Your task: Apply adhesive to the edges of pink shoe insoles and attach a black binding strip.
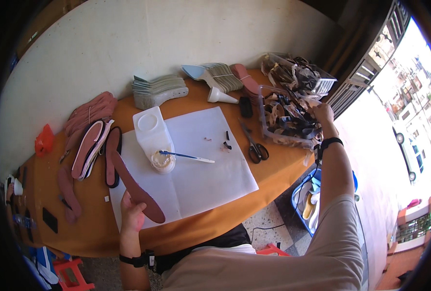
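My left hand (132, 213) grips a long dusty-pink insole (137, 189) near its wide end, tilted over the front left of a white sheet (201, 186). On the right, my right hand (323, 113) is at the edge of a clear plastic bin (288, 140) heaped with dark and beige strap pieces (286, 114). Its fingers are curled among the pieces, and what they pinch is too small to make out. On the sheet stands a white plastic container (152, 127) with a cream-filled opening (162, 160). A blue-and-white brush (189, 156) lies across that opening.
Black-handled scissors (258, 151) lie right of the sheet. Insole stacks (159, 89) line the wall, beside a white funnel-shaped piece (221, 96). More insoles (90, 145) lie left. A second bin (322, 82) stands behind, and a blue basket (300, 206) is on the floor.
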### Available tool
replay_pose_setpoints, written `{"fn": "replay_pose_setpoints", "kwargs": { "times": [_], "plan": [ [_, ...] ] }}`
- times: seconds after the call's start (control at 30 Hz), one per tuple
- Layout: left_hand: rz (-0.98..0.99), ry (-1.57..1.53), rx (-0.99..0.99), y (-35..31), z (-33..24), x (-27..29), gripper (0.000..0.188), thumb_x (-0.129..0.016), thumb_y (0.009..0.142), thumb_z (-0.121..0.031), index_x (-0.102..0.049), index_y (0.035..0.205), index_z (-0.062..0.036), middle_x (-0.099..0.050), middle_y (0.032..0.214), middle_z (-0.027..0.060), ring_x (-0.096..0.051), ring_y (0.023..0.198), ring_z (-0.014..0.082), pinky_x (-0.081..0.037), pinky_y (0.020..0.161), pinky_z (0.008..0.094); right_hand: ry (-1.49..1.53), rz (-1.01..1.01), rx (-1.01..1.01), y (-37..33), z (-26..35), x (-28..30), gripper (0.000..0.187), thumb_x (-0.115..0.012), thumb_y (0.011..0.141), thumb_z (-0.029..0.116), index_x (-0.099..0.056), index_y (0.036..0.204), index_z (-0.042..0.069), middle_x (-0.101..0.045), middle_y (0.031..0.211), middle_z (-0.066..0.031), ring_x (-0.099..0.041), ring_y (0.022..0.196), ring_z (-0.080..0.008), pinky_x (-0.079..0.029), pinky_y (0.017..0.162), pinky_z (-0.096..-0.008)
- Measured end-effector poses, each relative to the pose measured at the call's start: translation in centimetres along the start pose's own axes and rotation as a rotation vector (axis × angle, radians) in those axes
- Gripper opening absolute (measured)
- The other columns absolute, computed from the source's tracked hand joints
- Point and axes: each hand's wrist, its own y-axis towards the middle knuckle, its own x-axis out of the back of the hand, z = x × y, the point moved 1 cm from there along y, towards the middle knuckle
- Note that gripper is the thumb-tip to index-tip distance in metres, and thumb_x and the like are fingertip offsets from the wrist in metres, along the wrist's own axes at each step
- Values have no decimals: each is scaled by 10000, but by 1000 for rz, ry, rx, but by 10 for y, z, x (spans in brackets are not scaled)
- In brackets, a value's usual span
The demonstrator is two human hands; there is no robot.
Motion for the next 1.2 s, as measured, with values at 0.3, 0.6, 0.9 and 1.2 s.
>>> {"fn": "replay_pose_setpoints", "kwargs": {
  "times": [0.3, 0.6, 0.9, 1.2],
  "plan": [
    [30, 2, 7, 0, 0, 2, 776, -812, 776, -38, -423, 1446, 10, -607, 1223, 46, -610, 1153, 191, -490, 1033, 344, 46, -90, 49, 25, -20, -35, 436, -756, 828, 460, -793, 1006, 63, -752, 998, -200, -722, 1006, -342, -545, 899, -434],
    [49, -36, -8, 1, 2, 6, 650, -818, 768, -2, -506, 1338, -14, -655, 1216, 79, -635, 1150, 223, -499, 1025, 368, 288, -347, 158, 59, 6, 0, 303, -670, 896, 300, -777, 969, 26, -748, 836, -130, -718, 771, -245, -538, 716, -384],
    [5, -45, 25, 1, 6, 13, 632, -794, 766, 30, -520, 1333, -34, -655, 1185, 53, -636, 1122, 199, -508, 991, 353, 566, -503, 291, 34, 63, 40, 340, -661, 927, 369, -732, 1007, 46, -736, 913, -176, -714, 892, -349, -536, 812, -426],
    [-14, -110, 77, 4, 5, 18, 739, -822, 748, 27, -471, 1397, -18, -623, 1179, 43, -624, 1110, 197, -520, 982, 357, 164, -502, -79, 9, 32, 10, 493, -724, 860, 426, -669, 1196, 69, -695, 1169, -162, -640, 1152, -345, -494, 983, -436]
  ]
}}
